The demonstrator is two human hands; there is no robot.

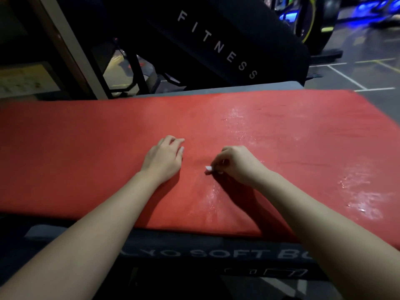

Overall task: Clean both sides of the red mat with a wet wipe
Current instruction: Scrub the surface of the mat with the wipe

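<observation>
The red mat [86, 148] lies flat across a dark soft plyo box, filling the width of the view. Its right half glistens with wet streaks, while the left half looks dry. My right hand [238, 164] sits near the mat's middle, fingers curled round a small white wet wipe [209, 169] that peeks out at the fingertips against the mat. My left hand [165, 158] rests on the mat just to the left, fingers bent with the tips touching the surface, holding nothing.
The plyo box [194, 254] under the mat bears white lettering along its front edge. Behind the mat stands a black slanted pad [216, 46] marked FITNESS. Gym machines with blue lights [324, 16] stand at the far right on a floor with white lines.
</observation>
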